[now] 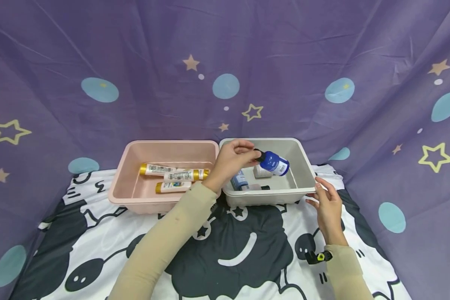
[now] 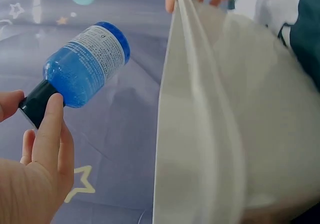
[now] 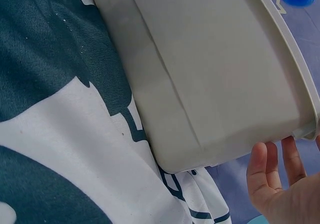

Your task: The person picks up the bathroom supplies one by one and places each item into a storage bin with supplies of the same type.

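My left hand (image 1: 233, 160) pinches the black cap of a blue bottle (image 1: 276, 163) with a white label, holding it tilted above the grey plastic bin (image 1: 270, 197). The left wrist view shows thumb and fingers around the cap of this blue bottle (image 2: 85, 66). At the bin's front right corner, my right hand (image 1: 328, 206) holds the rim, with fingertips below it and one finger higher up. Inside lie another blue bottle (image 1: 239, 181), a white item (image 1: 261, 171) partly hidden behind the held bottle, and a small clear item with a black end (image 1: 256, 187).
A pink bin (image 1: 117, 185) stands just left of the grey one, with several white tubes (image 1: 178, 175) with gold caps in it. Both sit on a black-and-white cartoon cloth (image 1: 232, 241). Behind hangs a purple curtain (image 1: 285, 50) with stars and dots.
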`<state>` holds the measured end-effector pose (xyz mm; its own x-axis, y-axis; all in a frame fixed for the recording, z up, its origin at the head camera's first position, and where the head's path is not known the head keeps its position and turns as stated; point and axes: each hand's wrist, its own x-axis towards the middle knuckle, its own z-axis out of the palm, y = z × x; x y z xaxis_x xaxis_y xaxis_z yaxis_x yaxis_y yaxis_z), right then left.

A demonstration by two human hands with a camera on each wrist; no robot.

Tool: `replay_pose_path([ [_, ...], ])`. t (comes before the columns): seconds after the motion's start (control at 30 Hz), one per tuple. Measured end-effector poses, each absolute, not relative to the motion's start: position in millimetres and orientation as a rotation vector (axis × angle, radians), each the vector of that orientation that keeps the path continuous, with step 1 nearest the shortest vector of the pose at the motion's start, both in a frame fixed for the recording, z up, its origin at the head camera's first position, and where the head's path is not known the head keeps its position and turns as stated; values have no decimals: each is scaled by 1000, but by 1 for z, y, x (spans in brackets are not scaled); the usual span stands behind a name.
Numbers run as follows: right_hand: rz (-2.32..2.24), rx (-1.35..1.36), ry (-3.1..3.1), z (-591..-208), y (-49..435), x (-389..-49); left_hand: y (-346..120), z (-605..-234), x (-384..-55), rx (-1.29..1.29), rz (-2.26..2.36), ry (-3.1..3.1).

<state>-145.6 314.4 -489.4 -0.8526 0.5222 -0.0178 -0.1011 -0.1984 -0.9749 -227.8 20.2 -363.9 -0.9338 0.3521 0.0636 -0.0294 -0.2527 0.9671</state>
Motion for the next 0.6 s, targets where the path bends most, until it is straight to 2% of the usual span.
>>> replay_pose_path([
  [0.33,2086,-493,-1685,-486,315,-146,57,-361,-287,301,2112,2034],
  [0.6,2079,-510,-1720,-488,316,-146,70,-381,-315,252,1842,2337],
])
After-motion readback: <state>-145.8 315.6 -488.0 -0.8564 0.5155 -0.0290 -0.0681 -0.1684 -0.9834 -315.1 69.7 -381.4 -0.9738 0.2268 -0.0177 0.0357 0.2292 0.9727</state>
